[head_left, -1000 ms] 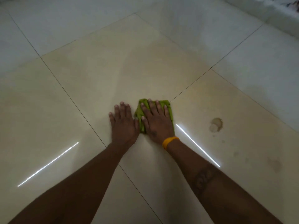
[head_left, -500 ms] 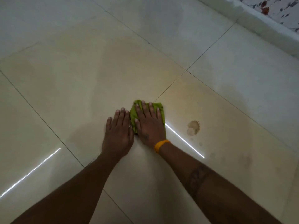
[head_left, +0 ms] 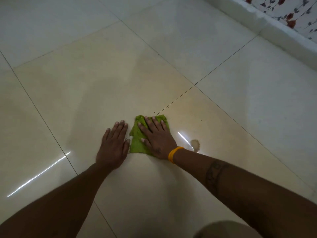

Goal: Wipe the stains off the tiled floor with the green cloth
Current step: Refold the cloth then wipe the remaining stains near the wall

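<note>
A small green cloth (head_left: 137,141) lies flat on the cream tiled floor (head_left: 96,93), over a grout line. My right hand (head_left: 157,140), with a yellow band at the wrist, presses flat on the cloth with fingers spread. Just left of the cloth, my left hand (head_left: 114,145) rests palm down on the bare tile, its thumb almost touching the cloth's edge. A round brownish stain (head_left: 195,144) sits on the tile a short way right of my right wrist. Fainter marks lie farther right but are hard to make out.
A white raised ledge (head_left: 267,28) runs along the far right, with a flower-patterned surface (head_left: 295,12) behind it. Bright light streaks reflect off the tiles at lower left (head_left: 39,174) and beside the stain. My knee (head_left: 228,229) shows at the bottom edge.
The view has swung, so the ledge and patterned surface now show at top right. Both hands keep their pose, right on the cloth, left beside it; the stain sits nearer my right wrist.
</note>
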